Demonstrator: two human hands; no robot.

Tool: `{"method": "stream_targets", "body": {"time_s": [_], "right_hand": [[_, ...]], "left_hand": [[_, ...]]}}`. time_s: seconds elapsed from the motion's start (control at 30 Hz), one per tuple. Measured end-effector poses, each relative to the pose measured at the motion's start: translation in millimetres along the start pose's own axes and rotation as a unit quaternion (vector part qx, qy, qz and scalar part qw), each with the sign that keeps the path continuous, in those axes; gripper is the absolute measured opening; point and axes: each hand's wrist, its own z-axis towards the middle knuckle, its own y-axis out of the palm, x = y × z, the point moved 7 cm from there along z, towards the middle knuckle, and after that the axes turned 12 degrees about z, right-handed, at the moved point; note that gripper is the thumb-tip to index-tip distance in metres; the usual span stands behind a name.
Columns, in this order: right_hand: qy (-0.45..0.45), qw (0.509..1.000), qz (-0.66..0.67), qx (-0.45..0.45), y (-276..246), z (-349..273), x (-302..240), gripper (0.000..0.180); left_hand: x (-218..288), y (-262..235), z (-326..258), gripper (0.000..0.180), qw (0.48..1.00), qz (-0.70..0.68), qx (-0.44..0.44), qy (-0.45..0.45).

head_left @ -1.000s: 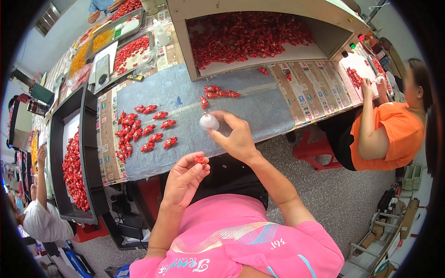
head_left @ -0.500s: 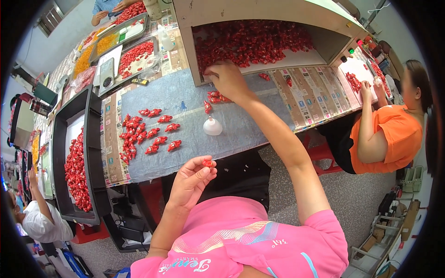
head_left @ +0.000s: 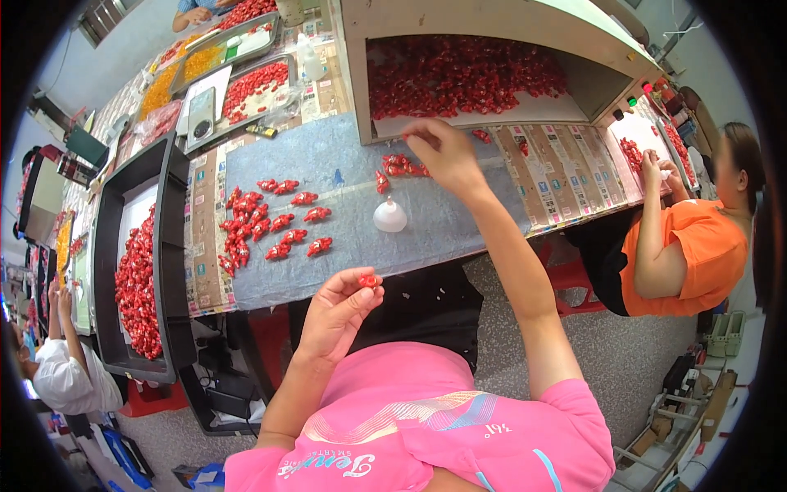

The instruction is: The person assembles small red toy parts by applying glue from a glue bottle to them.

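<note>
Between the thumb and fingers of my left hand [head_left: 334, 316], held in front of the table edge, is a small red plastic piece [head_left: 369, 280]. My right hand [head_left: 449, 157] is pinched closed at the front of the box opening, with a bit of red showing at its fingertips. Below it lies a small cluster of red figure-like pieces [head_left: 400, 166]. Nearby stands a white dome-shaped bottle [head_left: 390, 216] with a narrow tip. Farther left on the blue-grey sheet [head_left: 344, 246] several assembled red pieces [head_left: 250, 215] lie in a loose group.
An open-fronted box [head_left: 508, 25] holds a heap of red parts [head_left: 467, 78]. To the left is a black crate [head_left: 179, 271] with red pieces inside. Trays [head_left: 291, 70] and a phone [head_left: 202, 111] lie behind it. A co-worker in orange [head_left: 684, 246] sits at right.
My right hand has drawn back from the red heap to the front of the box opening. My left hand still holds its red piece in nearly the same place. The view has shifted slightly.
</note>
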Motion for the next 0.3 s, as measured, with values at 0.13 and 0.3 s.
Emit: {"method": "stream_targets", "body": {"time_s": [0.13, 0.3], "right_hand": [[0.113, 0.983, 0.142, -0.028, 9.6, -80.6, -27.0, 0.015], [0.165, 0.953, 0.249, -0.045, 30.7, -150.0, -23.3, 0.016]], "left_hand": [[3.8, 3.1, 3.1, 0.024, 0.999, 0.042, 0.013, 0.024], [-1.3, 11.2, 9.3, 0.025, 0.998, 0.055, -0.012, 0.016]]}}
